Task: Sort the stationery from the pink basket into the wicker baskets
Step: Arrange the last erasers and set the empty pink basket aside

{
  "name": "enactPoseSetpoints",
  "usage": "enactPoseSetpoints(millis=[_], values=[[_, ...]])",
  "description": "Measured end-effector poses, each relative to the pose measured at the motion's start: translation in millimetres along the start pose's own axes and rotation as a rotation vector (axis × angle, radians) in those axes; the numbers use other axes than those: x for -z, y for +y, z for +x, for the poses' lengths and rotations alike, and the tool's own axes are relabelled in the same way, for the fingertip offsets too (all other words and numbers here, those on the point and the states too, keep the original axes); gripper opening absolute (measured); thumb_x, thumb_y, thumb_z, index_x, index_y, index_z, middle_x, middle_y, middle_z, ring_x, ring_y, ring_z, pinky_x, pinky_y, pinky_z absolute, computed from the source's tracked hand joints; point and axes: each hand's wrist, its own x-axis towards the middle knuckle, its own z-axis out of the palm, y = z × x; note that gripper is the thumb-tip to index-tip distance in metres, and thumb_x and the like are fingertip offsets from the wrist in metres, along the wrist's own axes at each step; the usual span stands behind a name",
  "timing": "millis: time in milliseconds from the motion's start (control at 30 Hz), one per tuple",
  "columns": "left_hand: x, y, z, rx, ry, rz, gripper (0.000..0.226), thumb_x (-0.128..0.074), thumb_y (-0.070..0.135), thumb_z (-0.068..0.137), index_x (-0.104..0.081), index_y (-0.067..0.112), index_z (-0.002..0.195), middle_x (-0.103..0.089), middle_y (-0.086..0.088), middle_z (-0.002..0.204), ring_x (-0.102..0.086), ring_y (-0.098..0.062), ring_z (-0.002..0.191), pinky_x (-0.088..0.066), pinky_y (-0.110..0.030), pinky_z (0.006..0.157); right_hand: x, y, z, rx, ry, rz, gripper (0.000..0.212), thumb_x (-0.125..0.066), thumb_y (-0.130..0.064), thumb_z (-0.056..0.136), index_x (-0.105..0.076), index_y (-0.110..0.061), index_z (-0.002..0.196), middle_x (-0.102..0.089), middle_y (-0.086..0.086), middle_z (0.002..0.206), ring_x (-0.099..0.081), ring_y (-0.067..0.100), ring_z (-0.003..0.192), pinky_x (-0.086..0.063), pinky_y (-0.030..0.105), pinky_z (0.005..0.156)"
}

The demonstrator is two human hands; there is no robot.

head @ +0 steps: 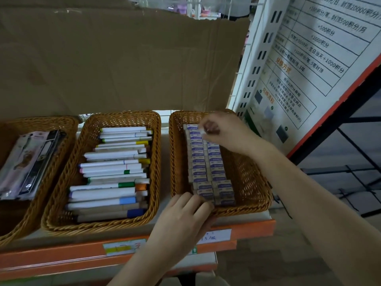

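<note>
A cardboard sheet backs the orange-edged shelf in front of you, and three wicker baskets sit on it side by side. The left basket holds flat packets, the middle basket is stacked with marker pens, and the right basket carries two neat rows of boxed erasers along its left half. The pink basket is out of view.

Your left hand rests over the near rim of the right basket, its fingers loosely curled against the nearest erasers, seemingly steadying the row rather than holding one. Your right hand reaches to the far end, its fingers pinching a small white eraser just above the last box.

You look to be mid-placement in the eraser stage. The next move calls for lowering that piece flush at the far end of a row, square with its neighbours, then letting go without nudging the stack.
</note>
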Motion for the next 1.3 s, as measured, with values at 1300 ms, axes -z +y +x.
enactPoseSetpoints(millis=[1300], values=[[2.5, -0.7, 2.5, -0.015, 0.043, -0.034, 0.031, -0.042, 0.038, 0.088, -0.070, 0.024, 0.086, -0.067, 0.007, 0.082, -0.064, -0.013, 0.073, -0.052, -0.023, 0.064, -5.5, -8.0, -95.1, -0.131, -0.487, -0.338, 0.016, -0.066, -0.024, 0.086, -0.064, -0.014, 0.098, -0.058, -0.006, 0.094, -0.051, 0.008, 0.085, -0.043, 0.023, 0.071]])
